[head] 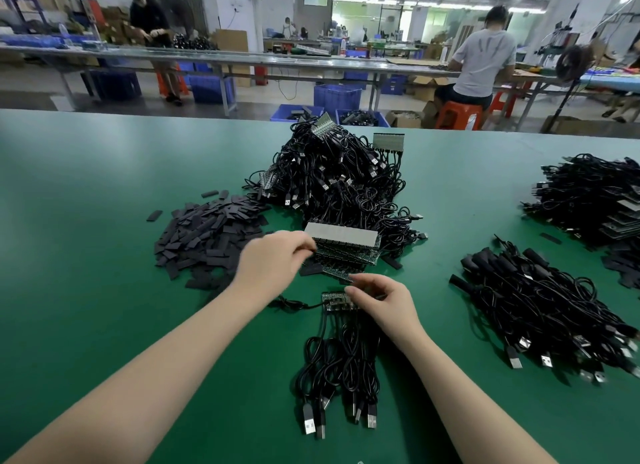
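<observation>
The circuit board (334, 302) lies on the green worktop (104, 221) just below centre, its black USB cables (341, 370) trailing toward 6 o'clock. It looks light, thin and stiff, probably fragile at the solder joints, while the cables are limp; the bare edges are the place to pinch. The right hand (381, 302) comes in from 5 o'clock, fingers curled and pinching the board's right end. The left hand (273, 259), reaching from 7 o'clock, pinches the stack of boards (343, 243) lying at 12 o'clock of the single board.

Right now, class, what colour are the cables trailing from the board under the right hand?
Black; the cables show best in the head view.
</observation>
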`<state>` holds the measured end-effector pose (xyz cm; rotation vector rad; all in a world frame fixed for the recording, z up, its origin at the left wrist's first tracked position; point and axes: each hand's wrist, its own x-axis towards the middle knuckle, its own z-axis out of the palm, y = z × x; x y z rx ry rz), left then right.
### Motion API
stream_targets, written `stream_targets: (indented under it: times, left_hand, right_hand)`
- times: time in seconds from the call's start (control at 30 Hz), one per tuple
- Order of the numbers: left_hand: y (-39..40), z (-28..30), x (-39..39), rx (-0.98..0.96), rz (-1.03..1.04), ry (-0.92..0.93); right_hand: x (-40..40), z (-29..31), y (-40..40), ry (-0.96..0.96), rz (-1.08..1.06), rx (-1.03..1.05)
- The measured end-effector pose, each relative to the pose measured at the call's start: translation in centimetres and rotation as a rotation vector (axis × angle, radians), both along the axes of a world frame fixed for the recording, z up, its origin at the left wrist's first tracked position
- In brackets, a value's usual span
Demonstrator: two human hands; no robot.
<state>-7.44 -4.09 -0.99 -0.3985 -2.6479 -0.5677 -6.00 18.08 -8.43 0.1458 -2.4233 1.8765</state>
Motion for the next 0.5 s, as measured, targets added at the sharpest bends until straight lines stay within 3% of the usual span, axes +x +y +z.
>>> stream_targets:
  times: [0.1, 0.23, 0.4, 0.5]
  left_hand:
    - [2.9, -0.5, 0.7, 0.285, -0.149, -0.244]
    - [4.8, -2.1, 0.9, 0.251, -0.249, -0.285]
    - [5.0, -3.4, 0.8, 0.321, -0.202, -0.316]
    - [4.9, -3.7, 0.8, 0.136, -0.115, -0.296]
  right_hand:
    - [0.2, 0.3, 0.1, -0.019, 0.019, -0.101]
    - [0.2, 0.4, 0.0, 0.01, 0.001, -0.051]
    - [-0.1, 0.3, 0.0, 0.014, -0.053, -0.081]
    - [-0.2, 0.5, 0.1, 0.019, -0.087, -0.103]
